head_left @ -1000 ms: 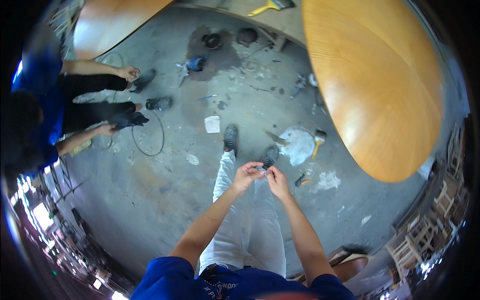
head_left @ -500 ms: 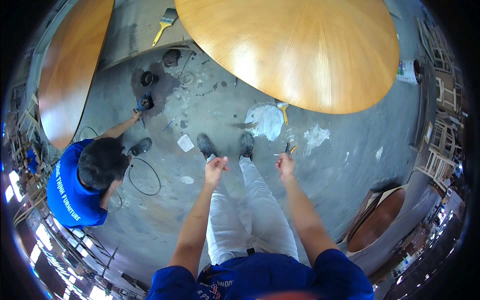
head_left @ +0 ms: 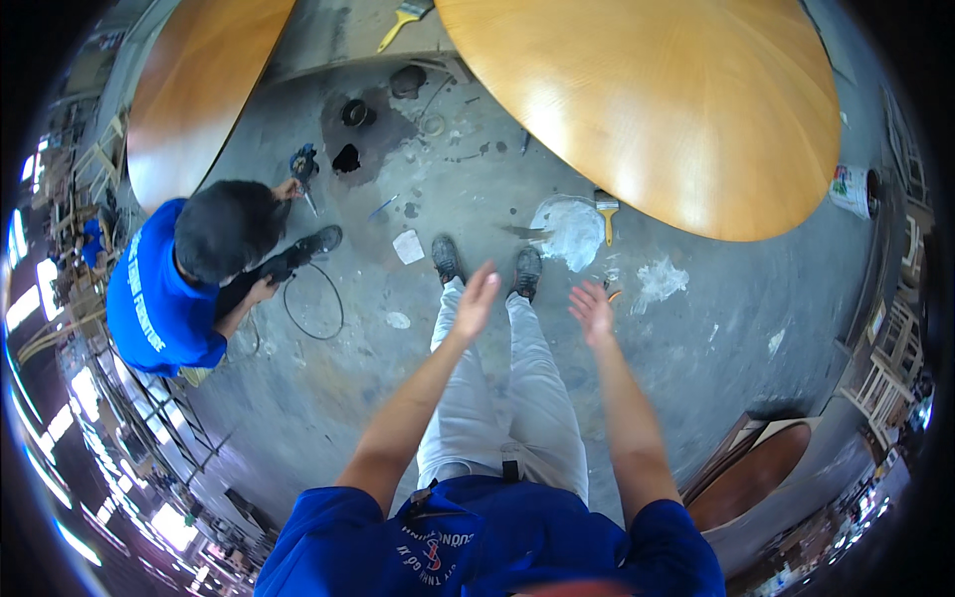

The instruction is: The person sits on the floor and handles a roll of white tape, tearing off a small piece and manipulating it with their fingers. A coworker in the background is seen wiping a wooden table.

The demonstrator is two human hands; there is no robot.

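Note:
My left hand (head_left: 477,301) is raised in front of my legs, its fingers stretched out and holding nothing. Level with it, my right hand (head_left: 594,311) has its fingers spread, also with nothing in them. Just behind the right hand lies a small tool with an orange handle (head_left: 614,296), mostly covered by the hand. Beyond my hands is a large round wooden tabletop (head_left: 657,109). A flat paintbrush with a yellow handle (head_left: 608,221) sits by its near edge, next to a white paint patch (head_left: 572,231) on the floor.
At left a co-worker in a blue shirt (head_left: 164,289) bends down, holding what looks like a spray gun (head_left: 303,164). A hose (head_left: 316,335) loops nearby. Another tabletop (head_left: 199,90), a black can (head_left: 356,113), a white bucket (head_left: 853,191) and leaning brown panels (head_left: 756,478) stand around.
Both my hands have gone from curled fingers to open ones and moved slightly away from me. The co-worker has moved upward in view and drawn the spray gun away from the black puddle.

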